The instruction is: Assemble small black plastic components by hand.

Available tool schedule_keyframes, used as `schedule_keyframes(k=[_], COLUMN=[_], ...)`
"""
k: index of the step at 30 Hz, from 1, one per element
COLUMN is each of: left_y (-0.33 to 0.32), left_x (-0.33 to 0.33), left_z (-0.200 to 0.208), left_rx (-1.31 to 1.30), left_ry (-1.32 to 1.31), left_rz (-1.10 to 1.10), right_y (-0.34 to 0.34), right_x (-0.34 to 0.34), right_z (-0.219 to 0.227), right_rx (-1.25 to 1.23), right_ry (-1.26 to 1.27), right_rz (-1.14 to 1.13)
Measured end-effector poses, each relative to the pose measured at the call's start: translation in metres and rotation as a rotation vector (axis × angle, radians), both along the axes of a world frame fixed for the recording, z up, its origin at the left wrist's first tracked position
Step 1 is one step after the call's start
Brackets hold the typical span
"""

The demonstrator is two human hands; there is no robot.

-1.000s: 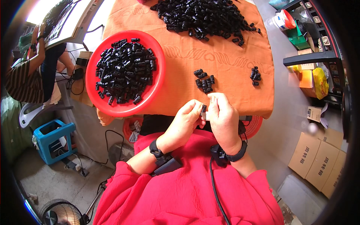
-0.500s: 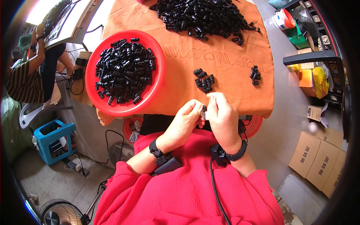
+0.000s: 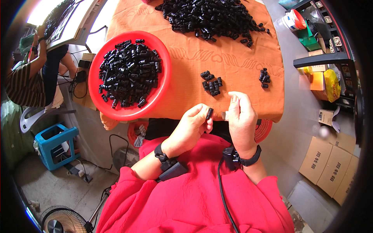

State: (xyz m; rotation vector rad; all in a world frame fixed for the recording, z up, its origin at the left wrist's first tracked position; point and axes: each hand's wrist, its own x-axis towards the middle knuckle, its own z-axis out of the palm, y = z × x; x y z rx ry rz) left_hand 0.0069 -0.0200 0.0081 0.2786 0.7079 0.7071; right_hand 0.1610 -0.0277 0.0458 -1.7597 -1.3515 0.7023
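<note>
My left hand [image 3: 191, 122] is closed, pinching a small black plastic cord lock [image 3: 210, 113] upright between thumb and fingertips, just off the table's near edge. To its right, my right hand [image 3: 241, 118] is closed around a small flat greyish piece [image 3: 224, 115] that sticks out toward the left hand; it looks like a blade, but most of it is hidden by the fingers. The two hands are a little apart. Ahead of them on the orange cloth lies a small cluster of black cord locks [image 3: 212, 86], with a smaller cluster [image 3: 264, 79] farther right.
A red basin [image 3: 168, 83] full of black cord locks stands at the table's left. A large heap of them [image 3: 210, 19] covers the far side. Another person [image 3: 29, 81] sits at the far left, near a blue stool [image 3: 57, 143]. Cardboard boxes [image 3: 330, 165] lie at right.
My right hand has moved away to the right from the left hand, carrying the greyish piece. The cord lock in my left hand now shows more fully. The clusters look unchanged.
</note>
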Motion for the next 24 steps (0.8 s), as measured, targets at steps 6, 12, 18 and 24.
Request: schedule_keyframes(k=[6, 12, 18, 24], left_y=[0.000, -0.004, 0.000, 0.003], left_x=[-0.001, -0.001, -0.005, -0.010], left_z=[-0.002, -0.014, -0.013, -0.018], left_rx=[0.005, 0.066, 0.065, 0.120], left_ry=[-0.002, -0.007, 0.049, -0.065], left_rz=[-0.017, 0.003, -0.050, -0.114], right_y=[-0.003, -0.002, -0.004, -0.007], right_x=[-0.006, -0.008, -0.003, -0.001], right_z=[-0.006, -0.009, -0.003, -0.007], right_rx=[-0.031, -0.054, -0.201, -0.218], right_ry=[-0.034, -0.008, 0.123, 0.370], right_rz=[0.079, 0.204, 0.343, 0.324])
